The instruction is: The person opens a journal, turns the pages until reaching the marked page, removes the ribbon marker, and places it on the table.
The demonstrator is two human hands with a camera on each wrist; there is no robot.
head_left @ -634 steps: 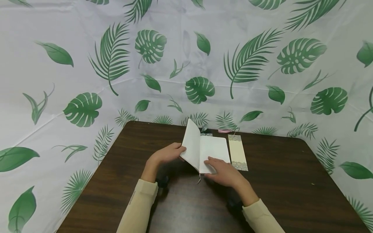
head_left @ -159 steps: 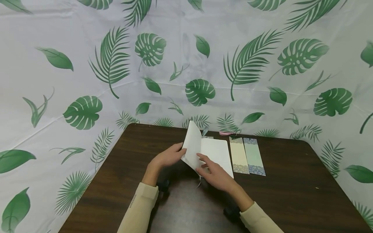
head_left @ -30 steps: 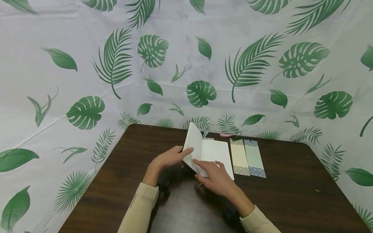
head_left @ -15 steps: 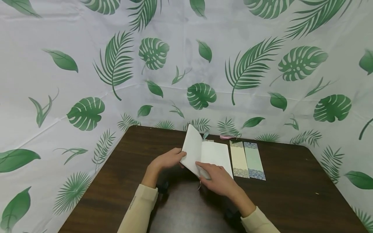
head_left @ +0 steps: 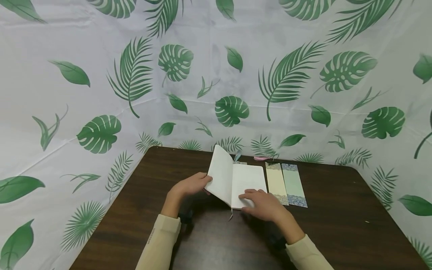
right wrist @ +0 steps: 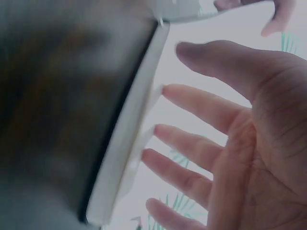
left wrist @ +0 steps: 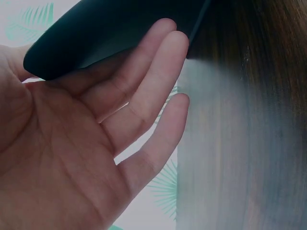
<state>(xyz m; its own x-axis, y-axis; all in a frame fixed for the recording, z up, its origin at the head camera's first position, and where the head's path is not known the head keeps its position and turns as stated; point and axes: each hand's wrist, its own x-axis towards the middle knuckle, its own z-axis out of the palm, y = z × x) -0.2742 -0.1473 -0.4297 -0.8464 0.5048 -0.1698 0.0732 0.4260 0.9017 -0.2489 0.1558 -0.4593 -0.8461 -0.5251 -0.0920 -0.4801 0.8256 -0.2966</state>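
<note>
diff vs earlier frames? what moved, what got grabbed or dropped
A second bookmark, the green bookmark, now lies right of the cream bookmark; 21 seconds ago only the cream one was there. The right hand has moved from the raised pages near the spine onto the flat right page of the notebook, fingers straight. The left hand still props the left cover. Notebook unmoved.

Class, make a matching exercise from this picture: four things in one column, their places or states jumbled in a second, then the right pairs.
1. left hand
2. right hand
3. cream bookmark
4. green bookmark

a. rightmost on the table
b. props up the raised cover
c. lies right beside the book
d. rests flat on the open page

Pairs: 1-b, 2-d, 3-c, 4-a
</note>
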